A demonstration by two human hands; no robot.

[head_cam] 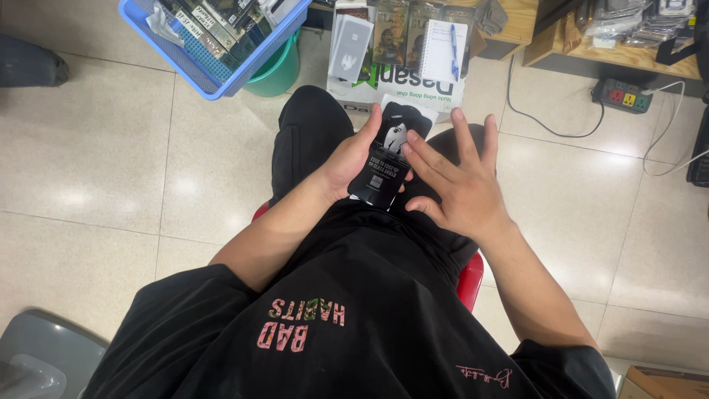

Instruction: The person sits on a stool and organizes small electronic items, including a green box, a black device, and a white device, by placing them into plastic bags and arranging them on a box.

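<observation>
The left hand (353,155) grips a black packet (389,155) by its edge, fingers wrapped behind it, over the lap. The right hand (458,185) lies just beside that grip, fingers spread, fingertips seemingly touching the packet's face.

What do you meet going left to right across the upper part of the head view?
Blue basket → green bucket → left hand → black packet → right hand → power strip.
</observation>
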